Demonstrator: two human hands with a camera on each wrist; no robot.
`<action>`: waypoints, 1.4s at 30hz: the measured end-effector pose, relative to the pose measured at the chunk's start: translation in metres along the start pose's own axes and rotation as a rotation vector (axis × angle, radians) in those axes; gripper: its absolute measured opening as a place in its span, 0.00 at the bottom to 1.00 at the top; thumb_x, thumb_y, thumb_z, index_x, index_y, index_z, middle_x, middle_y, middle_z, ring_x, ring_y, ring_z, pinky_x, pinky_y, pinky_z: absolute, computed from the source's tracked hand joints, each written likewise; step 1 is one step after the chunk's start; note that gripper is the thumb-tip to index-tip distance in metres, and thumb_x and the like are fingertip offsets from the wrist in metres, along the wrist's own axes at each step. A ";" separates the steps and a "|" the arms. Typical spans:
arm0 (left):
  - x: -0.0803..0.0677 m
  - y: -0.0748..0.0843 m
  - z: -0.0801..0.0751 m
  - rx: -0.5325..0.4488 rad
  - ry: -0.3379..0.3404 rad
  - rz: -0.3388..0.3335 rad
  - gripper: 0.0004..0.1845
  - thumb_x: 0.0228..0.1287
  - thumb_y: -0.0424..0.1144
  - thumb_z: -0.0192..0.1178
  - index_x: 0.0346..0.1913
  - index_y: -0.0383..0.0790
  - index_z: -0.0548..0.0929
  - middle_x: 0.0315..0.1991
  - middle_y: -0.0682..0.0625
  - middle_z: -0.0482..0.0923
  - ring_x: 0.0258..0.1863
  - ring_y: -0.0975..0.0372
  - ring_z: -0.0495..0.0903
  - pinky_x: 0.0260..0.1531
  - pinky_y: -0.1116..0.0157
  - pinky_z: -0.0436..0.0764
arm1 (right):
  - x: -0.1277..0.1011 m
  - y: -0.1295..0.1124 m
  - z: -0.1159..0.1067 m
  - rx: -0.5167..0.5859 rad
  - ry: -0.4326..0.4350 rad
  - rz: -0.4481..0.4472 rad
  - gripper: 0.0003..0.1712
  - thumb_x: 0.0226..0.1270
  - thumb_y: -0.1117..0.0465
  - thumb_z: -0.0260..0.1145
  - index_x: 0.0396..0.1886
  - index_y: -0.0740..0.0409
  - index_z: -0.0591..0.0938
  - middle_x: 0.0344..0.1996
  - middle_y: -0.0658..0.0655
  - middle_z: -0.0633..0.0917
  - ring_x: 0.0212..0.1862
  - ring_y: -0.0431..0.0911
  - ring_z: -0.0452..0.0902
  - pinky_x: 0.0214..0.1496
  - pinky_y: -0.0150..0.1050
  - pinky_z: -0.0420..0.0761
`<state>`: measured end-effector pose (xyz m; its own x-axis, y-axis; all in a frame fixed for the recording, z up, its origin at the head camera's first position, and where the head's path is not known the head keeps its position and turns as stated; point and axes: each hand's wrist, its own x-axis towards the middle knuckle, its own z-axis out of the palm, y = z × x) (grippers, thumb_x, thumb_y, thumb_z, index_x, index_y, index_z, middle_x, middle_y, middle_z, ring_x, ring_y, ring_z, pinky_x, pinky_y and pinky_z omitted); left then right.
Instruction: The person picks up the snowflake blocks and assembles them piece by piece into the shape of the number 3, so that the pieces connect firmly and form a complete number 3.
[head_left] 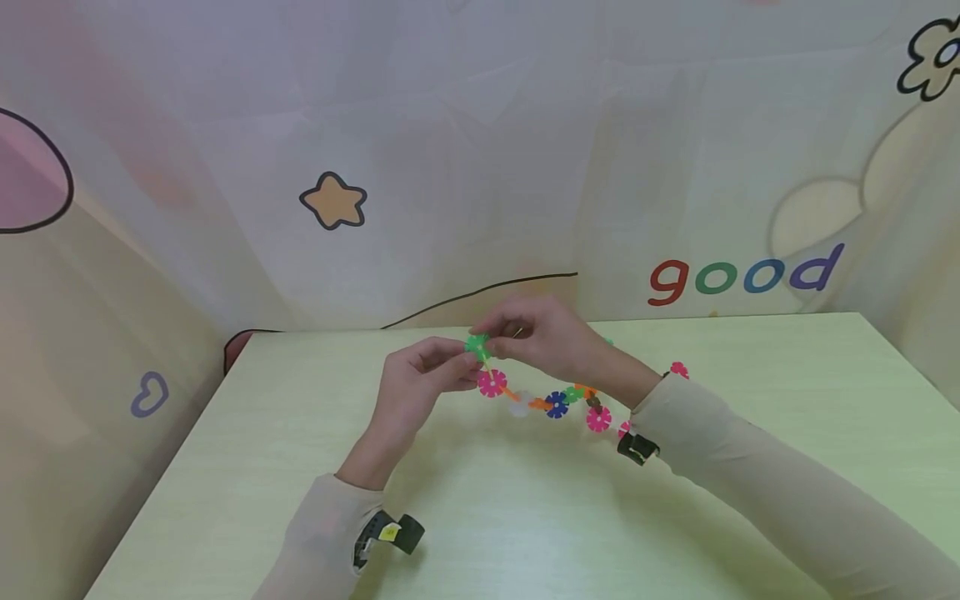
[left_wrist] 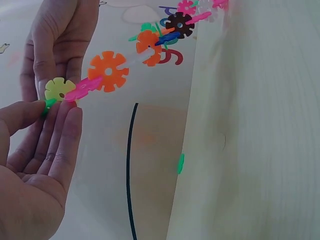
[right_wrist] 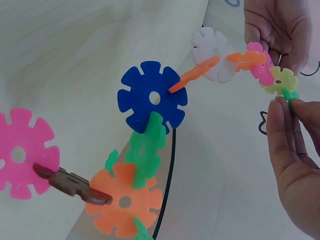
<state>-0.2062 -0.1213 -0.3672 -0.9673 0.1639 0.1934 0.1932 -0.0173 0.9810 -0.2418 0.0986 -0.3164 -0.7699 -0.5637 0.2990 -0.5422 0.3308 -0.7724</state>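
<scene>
A chain of colourful flower-shaped snowflake discs hangs from both hands above the table, with a blue disc (head_left: 557,405) and pink disc (head_left: 492,383) among them. At its upper end is a green disc (head_left: 477,346), joined to a yellow disc (right_wrist: 281,81). My right hand (head_left: 543,337) pinches the green disc between thumb and fingers. From the left, my left hand (head_left: 412,383) grips the same end, thumb and fingertips on the green and yellow discs. Fingers partly hide this join. Part of the chain passes behind the right forearm, where another pink disc (head_left: 678,369) shows beyond the sleeve.
The pale table (head_left: 525,517) stretches under both arms. A small green piece (left_wrist: 180,164) shows at the table's far edge in the left wrist view. Behind it hangs a printed cloth (head_left: 465,167) with a star and letters.
</scene>
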 end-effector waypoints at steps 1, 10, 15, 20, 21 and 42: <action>0.000 0.000 0.000 -0.003 0.002 -0.002 0.10 0.74 0.31 0.68 0.51 0.28 0.87 0.43 0.41 0.90 0.38 0.54 0.91 0.49 0.56 0.89 | 0.000 0.000 0.000 -0.001 -0.002 0.004 0.13 0.71 0.69 0.74 0.54 0.59 0.90 0.42 0.49 0.90 0.42 0.47 0.87 0.46 0.42 0.89; -0.001 0.001 -0.001 0.010 0.017 -0.008 0.09 0.75 0.32 0.67 0.51 0.28 0.87 0.42 0.41 0.90 0.38 0.55 0.91 0.50 0.56 0.89 | 0.005 -0.001 -0.009 -0.013 -0.038 0.019 0.14 0.74 0.64 0.73 0.56 0.60 0.88 0.43 0.51 0.90 0.45 0.49 0.88 0.51 0.44 0.88; -0.001 0.003 -0.002 0.040 0.058 -0.023 0.10 0.76 0.34 0.66 0.51 0.30 0.87 0.42 0.41 0.90 0.39 0.55 0.91 0.50 0.59 0.89 | 0.019 0.005 -0.036 -0.068 0.029 0.024 0.13 0.75 0.62 0.72 0.56 0.59 0.88 0.45 0.55 0.90 0.48 0.51 0.87 0.54 0.46 0.87; 0.000 0.004 -0.002 0.040 0.093 -0.023 0.10 0.76 0.35 0.66 0.51 0.30 0.87 0.41 0.42 0.90 0.39 0.55 0.90 0.49 0.59 0.89 | 0.032 0.024 -0.062 -0.096 0.041 0.098 0.14 0.78 0.61 0.70 0.57 0.62 0.87 0.47 0.59 0.90 0.48 0.52 0.87 0.57 0.47 0.85; 0.000 0.004 -0.002 0.040 0.097 -0.020 0.10 0.76 0.35 0.66 0.51 0.30 0.87 0.41 0.42 0.89 0.39 0.56 0.90 0.49 0.59 0.89 | 0.034 0.029 -0.066 -0.101 0.036 0.114 0.14 0.78 0.61 0.69 0.57 0.63 0.87 0.47 0.60 0.90 0.48 0.52 0.87 0.58 0.48 0.85; 0.000 0.003 -0.003 0.076 0.071 0.021 0.11 0.78 0.34 0.63 0.49 0.27 0.86 0.38 0.46 0.86 0.37 0.59 0.86 0.46 0.64 0.89 | 0.054 0.125 -0.053 -0.210 -0.103 0.176 0.12 0.72 0.70 0.71 0.52 0.70 0.88 0.49 0.64 0.90 0.55 0.58 0.85 0.61 0.53 0.83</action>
<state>-0.2060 -0.1248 -0.3646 -0.9716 0.0934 0.2175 0.2232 0.0553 0.9732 -0.3697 0.1498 -0.3672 -0.8261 -0.5540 0.1037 -0.4692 0.5741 -0.6710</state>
